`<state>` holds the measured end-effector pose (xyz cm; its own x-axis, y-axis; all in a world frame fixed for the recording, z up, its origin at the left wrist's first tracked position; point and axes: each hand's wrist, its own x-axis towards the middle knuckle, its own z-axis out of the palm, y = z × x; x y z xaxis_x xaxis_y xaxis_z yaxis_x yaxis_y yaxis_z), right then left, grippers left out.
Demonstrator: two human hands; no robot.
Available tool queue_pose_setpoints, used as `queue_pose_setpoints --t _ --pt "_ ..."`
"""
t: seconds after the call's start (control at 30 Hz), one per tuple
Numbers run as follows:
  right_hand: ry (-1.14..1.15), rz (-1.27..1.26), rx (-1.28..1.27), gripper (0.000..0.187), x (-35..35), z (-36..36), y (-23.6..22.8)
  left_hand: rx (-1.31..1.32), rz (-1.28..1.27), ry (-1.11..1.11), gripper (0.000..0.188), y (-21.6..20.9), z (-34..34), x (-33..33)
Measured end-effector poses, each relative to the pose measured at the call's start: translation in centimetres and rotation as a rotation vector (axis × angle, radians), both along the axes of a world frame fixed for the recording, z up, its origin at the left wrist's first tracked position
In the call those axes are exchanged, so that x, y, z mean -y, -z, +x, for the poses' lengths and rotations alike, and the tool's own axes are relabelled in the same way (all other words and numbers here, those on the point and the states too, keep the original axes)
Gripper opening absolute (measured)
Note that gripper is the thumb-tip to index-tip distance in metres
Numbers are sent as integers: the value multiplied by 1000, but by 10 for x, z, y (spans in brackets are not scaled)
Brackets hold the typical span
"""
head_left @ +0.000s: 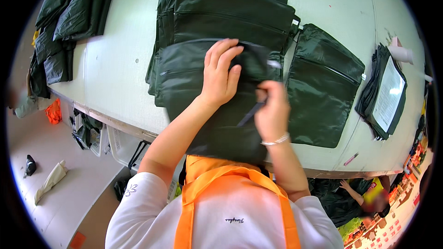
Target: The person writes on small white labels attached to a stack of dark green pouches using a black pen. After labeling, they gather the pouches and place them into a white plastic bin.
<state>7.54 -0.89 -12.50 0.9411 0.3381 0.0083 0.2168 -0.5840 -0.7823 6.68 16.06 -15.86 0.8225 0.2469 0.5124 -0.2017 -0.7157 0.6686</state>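
A dark green, shiny fabric panel with a zipper line lies in front of me. Its lower end hangs over the table edge against my orange apron. My left hand rests on its upper part with fingers stretched out, holding nothing. Smeared by motion, my right hand is closed on a thin dark strip-like thing just above the panel; its kind cannot be made out. Behind the panel is a stack of similar zippered panels. To the right of my right hand, another zippered panel lies flat.
On the pale table, dark folded pieces pile up at the far left. Dark pieces with a printed sheet lie at the right, near a small pink-handled tool. White crates stand below the left edge. Another person is at lower right.
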Motion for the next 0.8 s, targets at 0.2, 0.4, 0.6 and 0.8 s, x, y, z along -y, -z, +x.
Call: queue_pose_setpoints --t 0.2,0.4,0.6,0.8 --pt "380 -206 216 17 179 102 -25 -151 230 3 54 1 82 27" --pt "258 -757 633 23 250 136 25 -442 447 104 64 34 49 37" --pt "250 160 145 28 93 83 13 -638 442 -106 62 18 -44 14" --pt "88 516 -249 12 -20 53 31 -541 408 -79 40 11 -31 -3"
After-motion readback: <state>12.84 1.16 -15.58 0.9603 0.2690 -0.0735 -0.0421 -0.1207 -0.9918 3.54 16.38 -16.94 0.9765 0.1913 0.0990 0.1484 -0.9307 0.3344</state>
